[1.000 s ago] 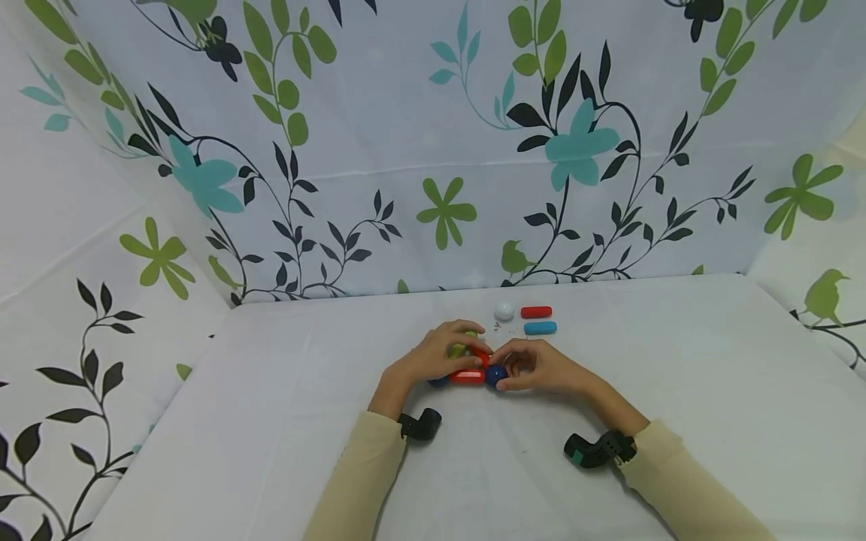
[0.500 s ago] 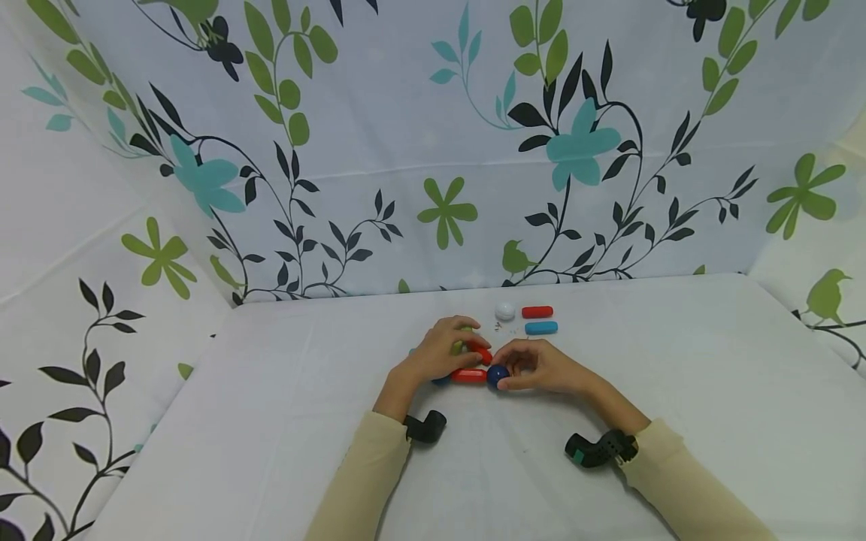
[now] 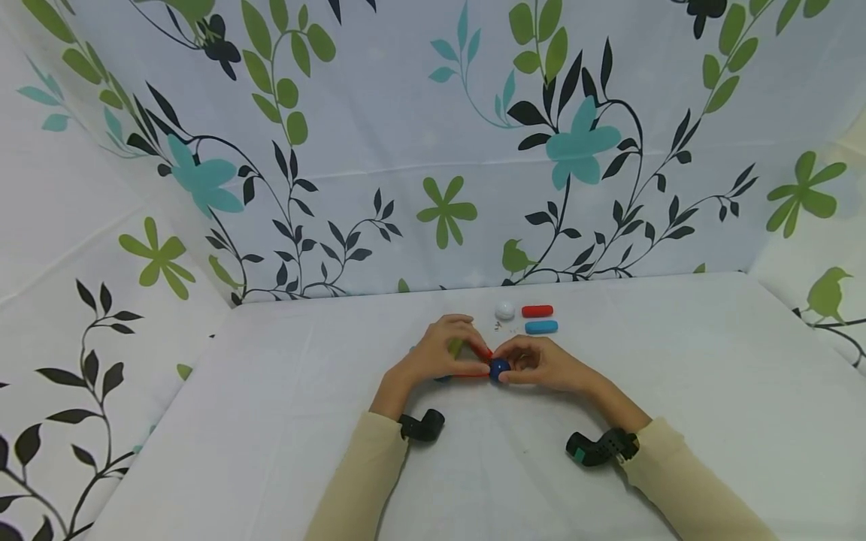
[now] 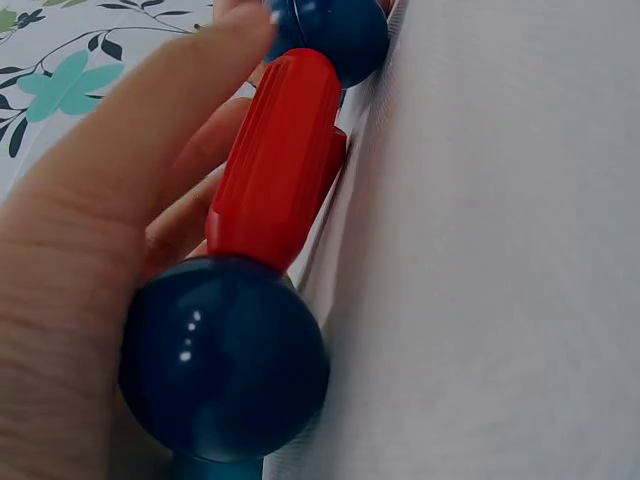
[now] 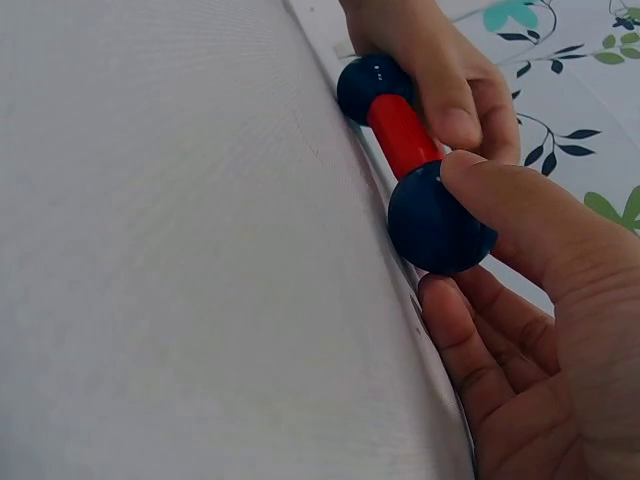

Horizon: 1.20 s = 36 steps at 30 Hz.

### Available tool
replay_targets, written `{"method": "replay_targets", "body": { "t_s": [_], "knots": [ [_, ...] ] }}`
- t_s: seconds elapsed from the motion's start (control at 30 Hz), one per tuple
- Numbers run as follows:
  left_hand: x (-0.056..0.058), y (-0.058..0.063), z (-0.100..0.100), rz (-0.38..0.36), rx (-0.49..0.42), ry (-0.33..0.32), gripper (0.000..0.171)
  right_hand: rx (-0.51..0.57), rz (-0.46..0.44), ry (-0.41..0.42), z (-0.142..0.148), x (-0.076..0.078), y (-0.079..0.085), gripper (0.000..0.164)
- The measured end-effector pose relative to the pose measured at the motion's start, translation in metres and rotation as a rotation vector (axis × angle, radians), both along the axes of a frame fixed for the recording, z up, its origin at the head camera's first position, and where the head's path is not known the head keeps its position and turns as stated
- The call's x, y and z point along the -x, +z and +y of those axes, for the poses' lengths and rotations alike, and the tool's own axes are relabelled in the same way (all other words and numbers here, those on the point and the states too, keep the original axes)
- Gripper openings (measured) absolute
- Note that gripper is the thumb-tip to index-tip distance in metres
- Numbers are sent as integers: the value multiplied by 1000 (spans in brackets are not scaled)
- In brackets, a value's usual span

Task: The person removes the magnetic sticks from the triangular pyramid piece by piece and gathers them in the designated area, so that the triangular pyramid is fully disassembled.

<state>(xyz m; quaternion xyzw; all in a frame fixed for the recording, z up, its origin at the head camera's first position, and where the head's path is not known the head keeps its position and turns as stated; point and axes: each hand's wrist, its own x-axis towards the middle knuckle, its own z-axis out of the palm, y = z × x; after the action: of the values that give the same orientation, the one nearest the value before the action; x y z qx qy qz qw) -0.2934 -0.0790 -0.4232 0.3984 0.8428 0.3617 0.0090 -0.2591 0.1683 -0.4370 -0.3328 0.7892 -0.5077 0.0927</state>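
Note:
In the head view my right hand (image 3: 544, 364) pinches a glossy dark blue ball (image 3: 500, 369) between thumb and fingers. A ribbed red rod (image 4: 275, 160) joins it to a second blue ball (image 4: 225, 360), with a lighter blue piece below that ball. My left hand (image 3: 440, 352) curls round the red rod, its thumb reaching toward the right-hand ball and its fingers behind. Part of another red piece (image 4: 338, 150) shows behind the rod. Under the left hand a green piece (image 3: 455, 348) peeks out; the rest of the assembly is hidden.
Beyond the hands on the white-covered table (image 3: 304, 421) lie a white ball (image 3: 504, 311), a loose red rod (image 3: 537, 311) and a light blue rod (image 3: 541, 327). A leaf-patterned cloth (image 3: 379, 143) hangs behind the table. Each wrist wears a black camera band.
The left thumb has shifted right to beside the blue ball and now covers most of the red rod in the head view. The right hand and its ball have risen slightly toward the back.

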Motion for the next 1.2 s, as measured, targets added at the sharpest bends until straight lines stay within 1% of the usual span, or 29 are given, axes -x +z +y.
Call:
{"method": "replay_targets", "body": {
  "t_s": [0.13,0.3,0.47,0.73,1.0,1.2],
  "knots": [
    [-1,2,-1,30,50,-26,24,3,18,2,1,1,-1,33],
    [-3,3,-1,28,86,-31,21,18,28,16,1,1,-2,35],
    [-2,1,-1,19,83,-35,20,1,42,26,1,0,-2,38],
    [-2,1,-1,-4,72,-32,18,-25,55,48,0,1,0,36],
    [-2,2,-1,-7,79,-66,17,-23,52,99,2,3,-2,35],
    [-2,3,-1,-28,86,-81,16,5,65,79,5,3,-4,36]
  ]
}}
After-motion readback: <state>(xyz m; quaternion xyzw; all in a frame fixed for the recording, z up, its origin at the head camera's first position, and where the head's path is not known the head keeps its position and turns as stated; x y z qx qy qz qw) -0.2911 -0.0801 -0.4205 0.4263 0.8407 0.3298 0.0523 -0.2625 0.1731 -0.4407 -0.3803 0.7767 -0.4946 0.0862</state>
